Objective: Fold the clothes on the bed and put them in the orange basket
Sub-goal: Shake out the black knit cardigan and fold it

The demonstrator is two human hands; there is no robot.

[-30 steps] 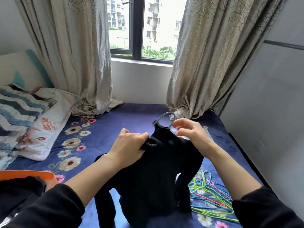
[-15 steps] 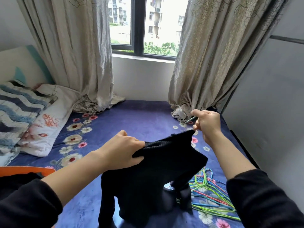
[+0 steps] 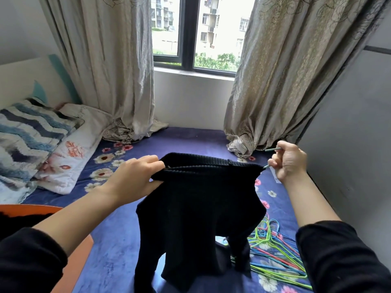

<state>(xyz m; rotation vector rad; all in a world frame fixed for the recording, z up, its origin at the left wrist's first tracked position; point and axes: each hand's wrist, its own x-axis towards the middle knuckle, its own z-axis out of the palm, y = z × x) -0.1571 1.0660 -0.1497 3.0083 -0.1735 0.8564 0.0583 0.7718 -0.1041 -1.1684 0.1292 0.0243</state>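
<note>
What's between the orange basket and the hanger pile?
Head view: the black sweater, gripped by the left hand, hangs between them; the right hand holds a hanger.

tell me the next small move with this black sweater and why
Probably draw the right hand a little out to the right, so the hanger slips fully clear of the black sweater. The left hand grips the collar, one wire end sits right at the sweater's shoulder edge, and a pile of loose hangers lies on the bed below to receive it.
</note>
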